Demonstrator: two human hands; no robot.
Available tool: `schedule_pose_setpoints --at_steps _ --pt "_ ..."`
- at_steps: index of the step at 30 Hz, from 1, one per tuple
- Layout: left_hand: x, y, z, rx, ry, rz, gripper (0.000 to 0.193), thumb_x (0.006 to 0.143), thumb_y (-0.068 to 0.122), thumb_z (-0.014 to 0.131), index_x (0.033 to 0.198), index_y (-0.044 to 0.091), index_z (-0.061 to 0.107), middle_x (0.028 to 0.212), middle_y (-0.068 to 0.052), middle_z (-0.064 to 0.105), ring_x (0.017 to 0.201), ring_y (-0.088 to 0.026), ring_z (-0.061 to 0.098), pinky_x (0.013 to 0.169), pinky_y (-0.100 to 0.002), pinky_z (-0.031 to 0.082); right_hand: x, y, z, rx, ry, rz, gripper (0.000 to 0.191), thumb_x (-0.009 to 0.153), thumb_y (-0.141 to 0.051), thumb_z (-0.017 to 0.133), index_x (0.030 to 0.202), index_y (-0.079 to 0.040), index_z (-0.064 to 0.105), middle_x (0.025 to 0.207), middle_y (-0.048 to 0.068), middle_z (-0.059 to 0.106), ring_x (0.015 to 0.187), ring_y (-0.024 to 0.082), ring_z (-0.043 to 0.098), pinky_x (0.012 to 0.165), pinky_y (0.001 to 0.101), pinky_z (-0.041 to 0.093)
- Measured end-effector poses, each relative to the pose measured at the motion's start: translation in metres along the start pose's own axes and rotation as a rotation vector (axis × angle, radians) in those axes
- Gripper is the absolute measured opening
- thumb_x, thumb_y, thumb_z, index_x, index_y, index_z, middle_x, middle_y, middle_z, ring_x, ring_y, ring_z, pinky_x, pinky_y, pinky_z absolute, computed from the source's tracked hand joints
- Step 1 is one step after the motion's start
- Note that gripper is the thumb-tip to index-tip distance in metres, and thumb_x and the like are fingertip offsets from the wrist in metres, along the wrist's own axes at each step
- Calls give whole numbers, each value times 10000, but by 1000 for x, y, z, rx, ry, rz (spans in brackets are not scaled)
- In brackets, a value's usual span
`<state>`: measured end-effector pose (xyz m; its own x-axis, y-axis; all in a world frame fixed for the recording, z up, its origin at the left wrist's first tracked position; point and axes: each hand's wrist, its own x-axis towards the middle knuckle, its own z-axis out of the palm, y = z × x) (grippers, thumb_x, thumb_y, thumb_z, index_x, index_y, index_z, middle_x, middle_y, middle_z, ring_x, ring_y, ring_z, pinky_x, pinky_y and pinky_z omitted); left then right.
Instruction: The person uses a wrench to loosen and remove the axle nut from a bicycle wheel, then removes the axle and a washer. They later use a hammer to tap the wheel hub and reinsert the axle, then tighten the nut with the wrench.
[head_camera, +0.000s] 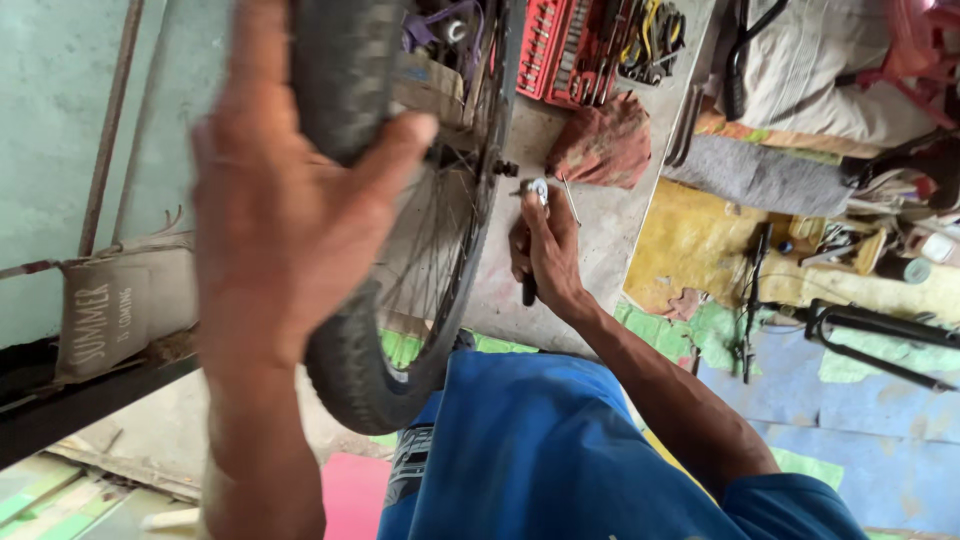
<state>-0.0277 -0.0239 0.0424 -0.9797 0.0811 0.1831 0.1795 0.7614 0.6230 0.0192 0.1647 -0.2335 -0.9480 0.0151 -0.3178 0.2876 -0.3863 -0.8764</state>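
Observation:
A bicycle wheel (345, 375) with a black knobby tyre and thin spokes stands upright before me. My left hand (275, 215) is pressed flat against the tyre's near side, thumb hooked over the tread. Behind the wheel, my right hand (548, 252) grips a dark-handled tool with a silver head (537, 187), held close to the wheel's axle (503, 168). A thin metal rod (570, 200) lies just right of the tool head.
A red socket tray (555, 45) and pliers (652, 35) lie on the concrete floor beyond the wheel, beside a reddish rag (605, 140). Another person in light trousers (820, 75) sits at top right. Bike parts and tools lie scattered right. A cloth bag (120, 300) hangs left.

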Motion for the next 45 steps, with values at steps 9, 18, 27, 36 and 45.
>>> schedule_pose_setpoints --at_steps 9,18,27,36,45 --pt "1 -43 -23 -57 -69 99 511 1000 -39 759 1431 40 496 1095 -102 737 851 -196 778 748 -321 635 -25 41 -51 -330 -28 -22 357 1088 -381 495 1197 -41 486 724 50 613 570 83 509 480 262 426" --pt "-17 -62 -22 -190 -103 47 513 975 -119 747 1409 -33 485 1120 -133 706 944 -200 760 798 -321 665 -33 32 -58 -571 -162 -198 352 1071 -297 552 1228 9 477 797 90 730 640 126 563 589 320 457" --pt "-30 -54 -17 -213 -127 45 551 945 -79 798 1391 -25 479 1098 -128 710 936 -177 747 804 -308 645 -32 21 -70 -602 -272 -252 288 1089 -268 550 1195 -5 502 861 93 744 713 144 615 661 320 490" --pt "-41 -42 -18 -21 -95 207 593 868 -51 857 1354 -50 516 1171 -154 695 1032 -202 729 921 -311 620 -29 19 -77 -572 -309 -276 316 1077 -251 544 1242 13 491 866 92 730 734 126 620 672 312 498" --pt "-48 -39 -14 -24 -48 102 587 878 55 877 1366 -9 557 1186 -109 707 1050 -177 713 971 -338 586 -15 40 -80 -566 -154 -194 284 1070 -247 577 1147 27 574 818 102 722 678 132 594 628 324 497"
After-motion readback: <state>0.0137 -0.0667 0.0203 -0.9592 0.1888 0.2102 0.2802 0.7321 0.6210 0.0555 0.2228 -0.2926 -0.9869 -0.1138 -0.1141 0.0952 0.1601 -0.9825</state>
